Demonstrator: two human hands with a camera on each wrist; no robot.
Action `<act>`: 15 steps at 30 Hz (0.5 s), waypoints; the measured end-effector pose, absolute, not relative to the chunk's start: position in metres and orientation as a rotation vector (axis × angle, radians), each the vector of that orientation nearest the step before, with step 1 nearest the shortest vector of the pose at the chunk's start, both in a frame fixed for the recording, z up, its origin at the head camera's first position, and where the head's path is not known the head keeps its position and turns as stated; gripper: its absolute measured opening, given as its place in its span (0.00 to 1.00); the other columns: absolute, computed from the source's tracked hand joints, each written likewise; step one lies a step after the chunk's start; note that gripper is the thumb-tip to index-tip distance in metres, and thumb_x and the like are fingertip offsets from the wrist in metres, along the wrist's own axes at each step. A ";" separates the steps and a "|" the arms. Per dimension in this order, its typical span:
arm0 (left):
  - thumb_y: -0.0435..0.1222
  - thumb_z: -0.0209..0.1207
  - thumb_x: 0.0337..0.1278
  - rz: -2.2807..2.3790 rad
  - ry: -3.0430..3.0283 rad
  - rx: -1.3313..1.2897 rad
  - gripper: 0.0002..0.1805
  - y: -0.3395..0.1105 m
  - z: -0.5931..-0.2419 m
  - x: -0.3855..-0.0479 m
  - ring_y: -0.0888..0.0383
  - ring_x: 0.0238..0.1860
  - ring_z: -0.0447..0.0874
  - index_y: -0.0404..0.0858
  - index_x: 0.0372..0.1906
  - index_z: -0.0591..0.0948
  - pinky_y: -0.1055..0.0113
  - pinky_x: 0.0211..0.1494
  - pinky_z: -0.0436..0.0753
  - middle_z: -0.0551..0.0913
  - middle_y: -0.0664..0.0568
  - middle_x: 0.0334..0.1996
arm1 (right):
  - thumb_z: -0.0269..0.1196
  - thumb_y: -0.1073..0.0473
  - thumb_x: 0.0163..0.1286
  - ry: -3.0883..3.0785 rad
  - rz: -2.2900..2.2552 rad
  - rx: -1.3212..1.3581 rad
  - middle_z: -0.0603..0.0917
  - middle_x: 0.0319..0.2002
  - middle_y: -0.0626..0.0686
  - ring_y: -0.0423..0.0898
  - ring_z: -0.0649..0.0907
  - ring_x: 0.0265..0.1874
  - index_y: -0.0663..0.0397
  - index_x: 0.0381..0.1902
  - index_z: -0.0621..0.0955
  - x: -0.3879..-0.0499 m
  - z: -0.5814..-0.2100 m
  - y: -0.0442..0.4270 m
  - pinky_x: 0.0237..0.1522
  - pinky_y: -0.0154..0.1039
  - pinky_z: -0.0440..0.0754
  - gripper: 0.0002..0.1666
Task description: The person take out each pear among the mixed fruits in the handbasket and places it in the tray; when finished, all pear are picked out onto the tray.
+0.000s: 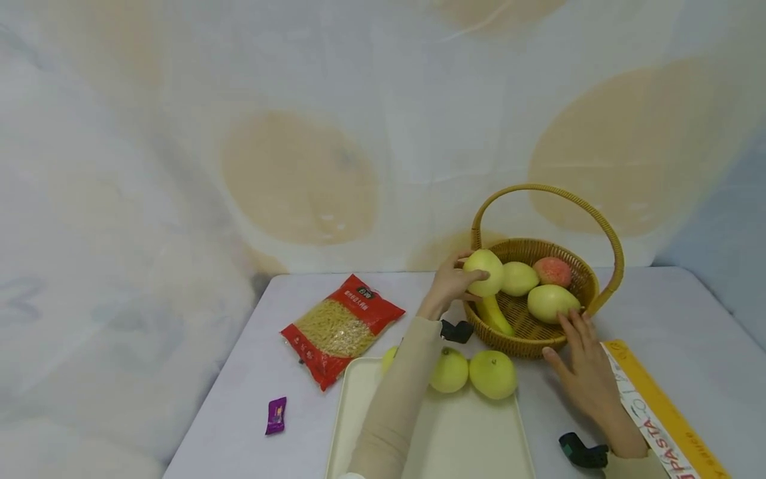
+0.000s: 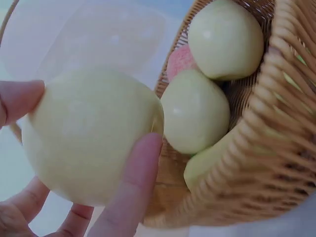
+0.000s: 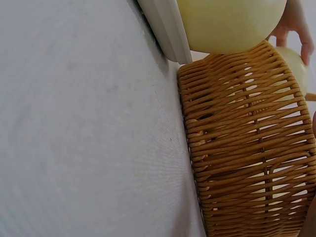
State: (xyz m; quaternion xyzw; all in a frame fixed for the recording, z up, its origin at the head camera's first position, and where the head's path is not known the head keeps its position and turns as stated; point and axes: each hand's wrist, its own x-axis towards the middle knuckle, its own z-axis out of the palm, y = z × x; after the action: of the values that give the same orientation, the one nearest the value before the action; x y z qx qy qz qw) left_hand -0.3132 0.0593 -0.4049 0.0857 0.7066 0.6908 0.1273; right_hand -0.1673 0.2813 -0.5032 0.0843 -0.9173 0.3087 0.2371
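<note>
My left hand grips a round, pale yellow-green apple over the left rim of a wicker basket; thumb and fingers spread around it in the left wrist view. Inside the basket lie a banana, a reddish peach-like fruit and two pale green fruits, one at the back and a pear-shaped one in front. At the basket's front right, my right hand has its fingers extended, fingertips at the rim beside the pear-shaped fruit. Whether they touch that fruit is unclear.
A cream tray with several yellow-green apples at its far edge sits before the basket, partly behind my left sleeve. Left of it lie a red pasta bag and a purple wrapped sweet. A pasta-sauce box is at right.
</note>
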 end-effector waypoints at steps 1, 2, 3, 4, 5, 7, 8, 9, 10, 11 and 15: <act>0.36 0.69 0.51 2.023 2.043 0.253 0.31 0.056 -0.406 -0.313 0.47 0.44 0.83 0.50 0.62 0.74 0.46 0.41 0.85 0.72 0.47 0.56 | 0.53 0.49 0.75 -2.512 0.848 0.231 0.49 0.76 0.66 0.61 0.42 0.77 0.55 0.77 0.52 -0.168 -0.503 0.281 0.67 0.73 0.46 0.40; 0.36 0.68 0.51 2.032 2.032 0.249 0.31 0.053 -0.407 -0.313 0.46 0.44 0.83 0.50 0.62 0.74 0.46 0.42 0.85 0.71 0.47 0.56 | 0.53 0.48 0.75 -2.510 0.849 0.232 0.48 0.76 0.66 0.61 0.42 0.77 0.56 0.77 0.52 -0.168 -0.504 0.282 0.68 0.72 0.45 0.40; 0.35 0.68 0.51 2.040 2.018 0.246 0.31 0.050 -0.409 -0.312 0.45 0.45 0.82 0.51 0.62 0.74 0.46 0.42 0.85 0.71 0.47 0.56 | 0.53 0.48 0.75 -2.511 0.852 0.232 0.48 0.76 0.66 0.61 0.41 0.77 0.56 0.77 0.52 -0.167 -0.504 0.282 0.68 0.72 0.45 0.40; 0.35 0.68 0.52 2.045 2.008 0.247 0.31 0.046 -0.410 -0.312 0.45 0.46 0.82 0.52 0.63 0.73 0.46 0.42 0.85 0.70 0.47 0.55 | 0.53 0.48 0.75 -2.511 0.855 0.232 0.48 0.76 0.65 0.61 0.41 0.77 0.56 0.77 0.52 -0.167 -0.504 0.281 0.68 0.72 0.44 0.40; 0.35 0.67 0.53 2.050 2.000 0.252 0.31 0.043 -0.412 -0.311 0.44 0.46 0.82 0.53 0.63 0.73 0.47 0.41 0.85 0.70 0.47 0.55 | 0.52 0.48 0.75 -2.513 0.859 0.231 0.48 0.76 0.65 0.60 0.41 0.77 0.56 0.77 0.52 -0.167 -0.505 0.281 0.68 0.72 0.44 0.40; 0.35 0.66 0.54 2.055 1.988 0.271 0.31 0.035 -0.414 -0.310 0.43 0.48 0.81 0.54 0.64 0.72 0.48 0.40 0.86 0.69 0.46 0.56 | 0.52 0.48 0.75 -2.517 0.862 0.229 0.47 0.76 0.66 0.60 0.40 0.77 0.56 0.77 0.52 -0.166 -0.505 0.281 0.69 0.71 0.43 0.40; 0.35 0.65 0.55 2.056 1.984 0.280 0.32 0.031 -0.415 -0.309 0.43 0.49 0.81 0.55 0.65 0.72 0.48 0.40 0.86 0.69 0.46 0.56 | 0.52 0.48 0.75 -2.519 0.863 0.229 0.47 0.76 0.66 0.60 0.40 0.77 0.56 0.77 0.52 -0.166 -0.505 0.281 0.69 0.71 0.43 0.40; 0.35 0.65 0.56 2.061 1.972 0.288 0.32 0.027 -0.415 -0.308 0.43 0.51 0.80 0.56 0.66 0.71 0.48 0.41 0.85 0.68 0.45 0.57 | 0.52 0.48 0.75 -2.520 0.867 0.230 0.47 0.76 0.66 0.60 0.40 0.77 0.56 0.77 0.52 -0.166 -0.505 0.280 0.69 0.71 0.43 0.40; 0.35 0.64 0.57 2.065 1.964 0.298 0.33 0.022 -0.416 -0.306 0.42 0.52 0.79 0.56 0.67 0.70 0.47 0.41 0.85 0.68 0.45 0.57 | 0.52 0.48 0.75 -2.521 0.867 0.231 0.47 0.76 0.66 0.60 0.40 0.77 0.56 0.77 0.52 -0.166 -0.505 0.280 0.69 0.71 0.43 0.40; 0.35 0.63 0.58 2.071 1.953 0.308 0.33 0.018 -0.416 -0.305 0.42 0.53 0.79 0.57 0.68 0.69 0.46 0.42 0.85 0.67 0.44 0.58 | 0.52 0.48 0.75 -2.523 0.867 0.233 0.48 0.76 0.66 0.60 0.40 0.77 0.56 0.77 0.52 -0.166 -0.504 0.280 0.69 0.71 0.43 0.40; 0.33 0.60 0.60 2.102 1.895 0.320 0.33 0.001 -0.417 -0.297 0.40 0.55 0.78 0.60 0.68 0.68 0.42 0.45 0.82 0.65 0.41 0.60 | 0.52 0.47 0.75 -2.519 0.853 0.240 0.48 0.76 0.66 0.60 0.40 0.77 0.56 0.77 0.51 -0.167 -0.502 0.282 0.68 0.72 0.44 0.40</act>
State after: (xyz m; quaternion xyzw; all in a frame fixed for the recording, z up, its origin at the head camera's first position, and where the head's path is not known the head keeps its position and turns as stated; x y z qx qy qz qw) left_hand -0.2971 0.0006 -0.4168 0.1110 0.6582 0.7301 0.1462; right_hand -0.1669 0.2820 -0.5025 0.0875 -0.9172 0.3107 0.2335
